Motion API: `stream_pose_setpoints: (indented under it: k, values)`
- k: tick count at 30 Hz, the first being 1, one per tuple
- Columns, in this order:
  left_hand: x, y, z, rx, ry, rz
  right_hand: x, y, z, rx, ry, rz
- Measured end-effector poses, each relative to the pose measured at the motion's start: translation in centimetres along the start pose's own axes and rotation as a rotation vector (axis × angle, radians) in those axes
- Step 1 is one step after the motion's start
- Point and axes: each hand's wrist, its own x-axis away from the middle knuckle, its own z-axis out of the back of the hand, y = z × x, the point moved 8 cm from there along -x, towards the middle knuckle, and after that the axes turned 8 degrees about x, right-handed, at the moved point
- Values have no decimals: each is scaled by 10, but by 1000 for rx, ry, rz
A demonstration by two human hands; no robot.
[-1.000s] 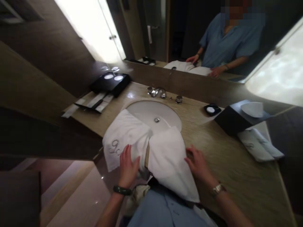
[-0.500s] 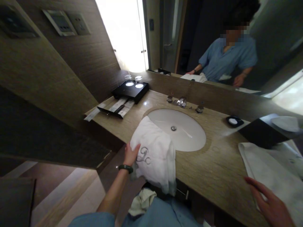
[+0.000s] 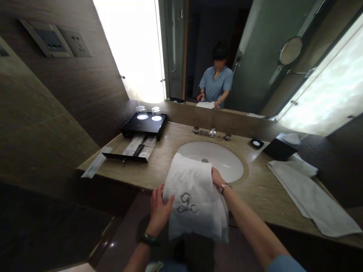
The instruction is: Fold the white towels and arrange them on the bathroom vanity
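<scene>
A white towel with grey stitched letters [image 3: 193, 196] hangs over the front edge of the stone vanity counter [image 3: 255, 189], its upper end lying on the rim of the oval white sink [image 3: 218, 160]. My left hand [image 3: 159, 209] rests flat on the towel's left edge, with a dark bracelet at the wrist. My right hand [image 3: 217, 178], with a watch at the wrist, grips the towel's upper right edge beside the sink.
A second white towel [image 3: 309, 196] lies spread on the counter at the right, next to a black tissue box [image 3: 279, 149]. A black tray with two glasses [image 3: 144, 124] and a tray of sachets [image 3: 134, 149] stand at the left. Taps [image 3: 212, 132] and a mirror stand behind the sink.
My right hand has left the towel at the right and come back to the lettered towel. The view has pulled back from the counter and tilted up.
</scene>
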Motion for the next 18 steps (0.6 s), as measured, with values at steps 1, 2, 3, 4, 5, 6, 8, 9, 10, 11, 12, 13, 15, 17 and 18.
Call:
stream_pose_setpoints:
  k: [1,2,3,4,5,6,8,9,10,11,12,13,15,17,18]
  values:
    - [6,11,-9,108,-56,25,16,-22,1,-74,50,41]
    - [14,23,-20,236,-127,61,35,-47,1,-164,84,112]
    - [22,36,-28,357,-188,93,56,-72,1,-272,98,204]
    - [30,47,-31,466,-226,123,79,-93,2,-398,90,291]
    - [36,55,-29,562,-251,162,102,-108,3,-531,51,345]
    - [40,58,-20,642,-264,198,123,-114,4,-652,-18,348]
    - [41,54,22,733,-258,235,157,-105,10,-817,-160,228]
    - [36,46,55,727,-210,233,170,-93,16,-870,-189,155]
    - [29,37,95,670,-125,205,180,-78,25,-896,-180,97]
    - [23,29,139,554,-12,149,187,-65,35,-894,-136,64]
    - [18,23,182,394,114,88,192,-56,45,-858,-68,61]
    - [19,22,218,178,223,13,195,-53,53,-792,-1,83]
    - [38,30,256,-143,339,-122,202,-73,57,-627,84,182]
    - [78,33,237,-150,174,-137,218,-122,45,-521,118,317]
    - [105,32,211,-67,1,-82,232,-153,34,-518,123,379]
